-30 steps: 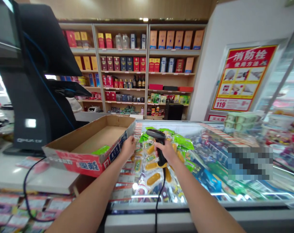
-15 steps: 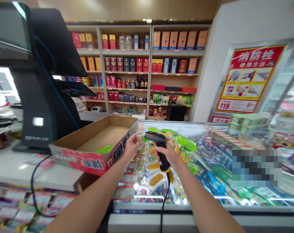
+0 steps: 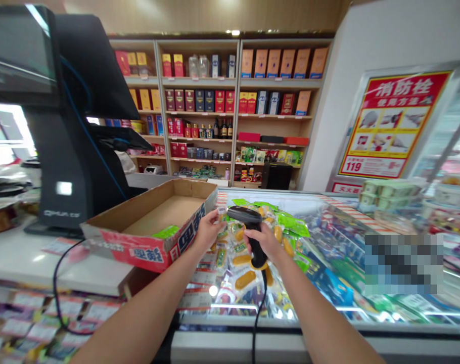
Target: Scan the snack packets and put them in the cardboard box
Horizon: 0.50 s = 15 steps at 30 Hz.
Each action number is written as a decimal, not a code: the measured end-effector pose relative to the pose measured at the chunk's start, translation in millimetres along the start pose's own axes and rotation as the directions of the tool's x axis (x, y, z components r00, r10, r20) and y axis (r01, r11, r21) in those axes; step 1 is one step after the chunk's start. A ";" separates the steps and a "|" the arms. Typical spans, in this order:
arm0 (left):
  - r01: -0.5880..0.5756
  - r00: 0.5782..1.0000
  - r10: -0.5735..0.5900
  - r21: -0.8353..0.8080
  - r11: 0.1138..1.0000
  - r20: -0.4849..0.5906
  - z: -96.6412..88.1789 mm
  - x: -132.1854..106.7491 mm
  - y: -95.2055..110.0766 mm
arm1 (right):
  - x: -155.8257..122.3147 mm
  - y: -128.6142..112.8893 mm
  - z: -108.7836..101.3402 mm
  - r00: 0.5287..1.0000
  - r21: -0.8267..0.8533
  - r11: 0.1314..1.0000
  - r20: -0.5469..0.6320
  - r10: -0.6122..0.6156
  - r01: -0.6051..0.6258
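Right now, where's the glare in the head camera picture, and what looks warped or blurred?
In the head view, glare whitens the glass freezer lid around the yellow sausage packs; the wooden wall shelves bow with wide-angle distortion; a pixelated rectangle blurs out the lower right; the black barcode scanner looks fairly sharp.

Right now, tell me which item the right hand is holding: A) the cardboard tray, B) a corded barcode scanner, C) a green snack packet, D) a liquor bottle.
B: the right hand is wrapped around the black corded barcode scanner, while the left hand holds a small labelled packet.
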<state>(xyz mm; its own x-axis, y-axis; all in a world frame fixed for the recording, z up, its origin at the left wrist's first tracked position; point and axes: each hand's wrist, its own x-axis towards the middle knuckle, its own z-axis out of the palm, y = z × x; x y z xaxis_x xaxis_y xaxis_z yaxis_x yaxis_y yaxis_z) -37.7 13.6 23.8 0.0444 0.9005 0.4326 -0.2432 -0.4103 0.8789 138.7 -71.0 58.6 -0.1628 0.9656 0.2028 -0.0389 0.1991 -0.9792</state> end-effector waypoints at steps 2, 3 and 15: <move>-0.035 0.999 0.035 0.030 0.999 0.002 -0.6 0.8 -2.0 | 0.2 1.3 -0.1 1.000 0.012 1.000 -0.008 -0.001 0.001; -0.069 0.998 0.069 0.068 0.995 0.001 -0.6 0.6 -1.8 | 0.3 2.2 0.2 1.000 0.024 1.000 -0.014 -0.007 0.007; -0.243 0.896 0.445 0.835 0.493 -0.002 -23.5 -12.3 131.5 | 12.4 -36.1 44.1 0.994 0.036 0.998 0.102 -0.047 0.044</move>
<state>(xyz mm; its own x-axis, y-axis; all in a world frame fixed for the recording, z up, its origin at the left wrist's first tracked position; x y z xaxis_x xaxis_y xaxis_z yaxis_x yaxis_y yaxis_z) -93.1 -48.0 129.4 -0.0703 0.6241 0.7782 0.6786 -0.5419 0.4958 94.6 -73.6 96.7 -0.2603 0.9331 0.2482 -0.0813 0.2350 -0.9686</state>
